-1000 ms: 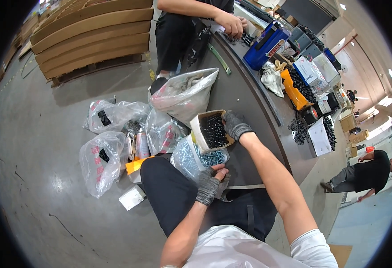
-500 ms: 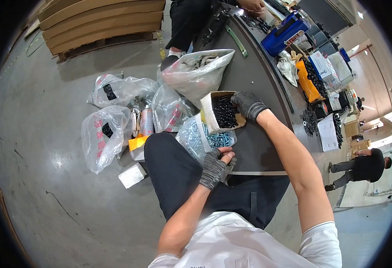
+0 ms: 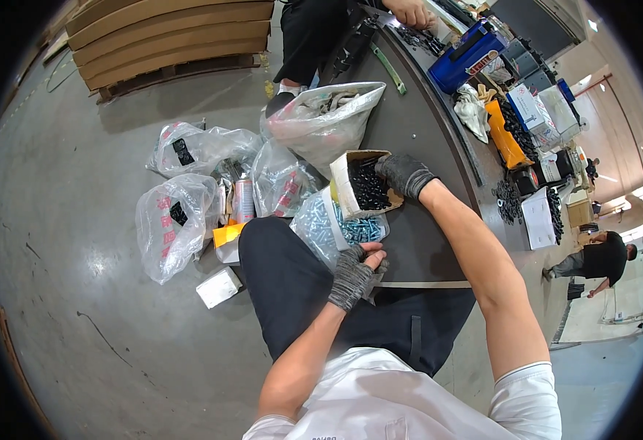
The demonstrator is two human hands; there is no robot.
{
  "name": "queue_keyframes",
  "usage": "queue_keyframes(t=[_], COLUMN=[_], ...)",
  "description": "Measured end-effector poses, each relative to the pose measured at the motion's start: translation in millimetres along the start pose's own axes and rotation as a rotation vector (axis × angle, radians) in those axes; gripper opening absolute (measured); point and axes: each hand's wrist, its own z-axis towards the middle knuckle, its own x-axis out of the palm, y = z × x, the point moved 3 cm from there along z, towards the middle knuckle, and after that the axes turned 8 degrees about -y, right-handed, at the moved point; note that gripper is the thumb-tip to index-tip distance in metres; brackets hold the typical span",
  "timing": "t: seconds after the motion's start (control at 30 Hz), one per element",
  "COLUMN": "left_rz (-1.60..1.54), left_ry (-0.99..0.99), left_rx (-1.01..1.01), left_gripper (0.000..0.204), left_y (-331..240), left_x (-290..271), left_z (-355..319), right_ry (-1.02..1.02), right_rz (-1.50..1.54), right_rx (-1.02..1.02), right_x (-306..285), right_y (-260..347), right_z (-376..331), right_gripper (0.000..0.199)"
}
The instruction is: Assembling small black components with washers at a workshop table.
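Observation:
A small open cardboard box (image 3: 345, 192) full of black screws (image 3: 370, 185) sits on a clear plastic bag of silvery-blue screws (image 3: 323, 229), at the edge of the dark grey tabletop. My right hand (image 3: 405, 176), in a grey glove, reaches over the box's right side. Its fingertips dip among the black screws and are hidden. Close below the bag is my left hand (image 3: 357, 273), in a fingerless grey glove, with thumb and fingers drawn together. Clear plastic shows beside it, but what the fingers hold is too small to make out.
On the left floor stand plastic bags (image 3: 178, 227), a spray can (image 3: 244, 199) and a white box (image 3: 219, 287). A big white sack (image 3: 329, 121) stands beyond the screws. The bench's right side carries a blue container (image 3: 468, 59) and black parts (image 3: 508, 202). A co-worker's hand (image 3: 409, 11) is at the far end.
My right hand has shifted slightly left, deeper over the black screws. My left hand stays almost still. In the background at right, a walking person has moved.

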Motion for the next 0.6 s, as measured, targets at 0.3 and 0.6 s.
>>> queue_keyframes(t=[0.3, 0.6], left_rz=[0.009, 0.485], left_ry=[-0.015, 0.142], left_rx=[0.006, 0.343], left_gripper=[0.025, 0.023], left_y=[-2, -21], left_x=[2, 27], left_z=[-3, -9], right_ry=[0.002, -0.68], right_rz=[0.338, 0.165], right_rx=[0.399, -0.085], right_x=[-12, -251], right_y=[-2, 32], right_z=[-2, -135], right_gripper=[0.018, 0.026])
